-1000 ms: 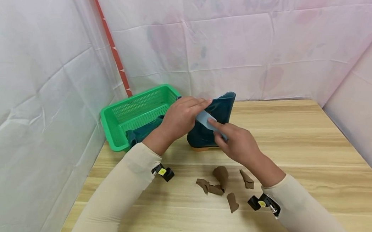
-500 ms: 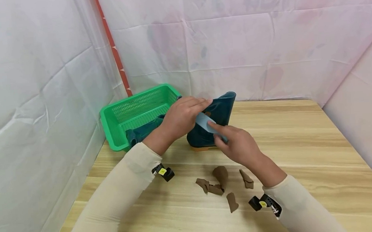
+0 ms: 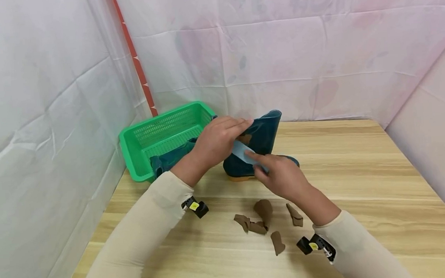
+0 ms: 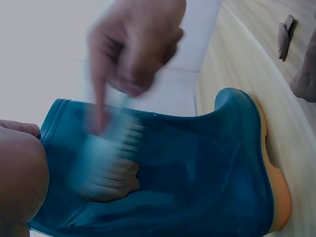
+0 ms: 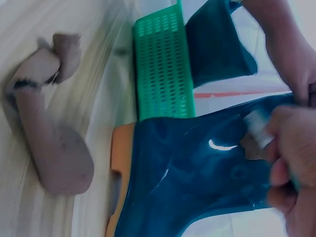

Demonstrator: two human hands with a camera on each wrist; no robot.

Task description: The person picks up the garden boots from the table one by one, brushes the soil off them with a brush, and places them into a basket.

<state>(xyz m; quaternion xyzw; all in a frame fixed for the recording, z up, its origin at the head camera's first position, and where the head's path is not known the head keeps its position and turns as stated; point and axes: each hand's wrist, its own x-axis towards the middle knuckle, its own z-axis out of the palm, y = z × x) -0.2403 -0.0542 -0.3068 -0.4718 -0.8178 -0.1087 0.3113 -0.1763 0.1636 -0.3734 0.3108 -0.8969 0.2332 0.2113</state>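
A dark teal rubber boot (image 3: 266,132) with an orange sole stands upright on the table. My left hand (image 3: 216,141) grips the top of its shaft. In my right hand (image 3: 286,175) is a light blue brush (image 3: 241,150), the index finger stretched along its back. Its bristles lie over a brown mud-like patch (image 4: 113,185) on the shaft, with the motion blurred in the left wrist view. The right wrist view shows the brush (image 5: 257,127) beside part of that patch. The right hand hides part of the foot in the head view.
A green plastic basket (image 3: 132,159) stands at the back left, with a second teal boot (image 3: 175,154) leaning over its near side. Several brown flat pieces (image 3: 264,211) lie on the wooden table (image 3: 362,168) before the boot. White sheeting (image 3: 270,51) hangs behind.
My right hand and the brush have shifted slightly down and left across the shaft. More of the brown patch and the boot's toe now show. The left hand stays in place.
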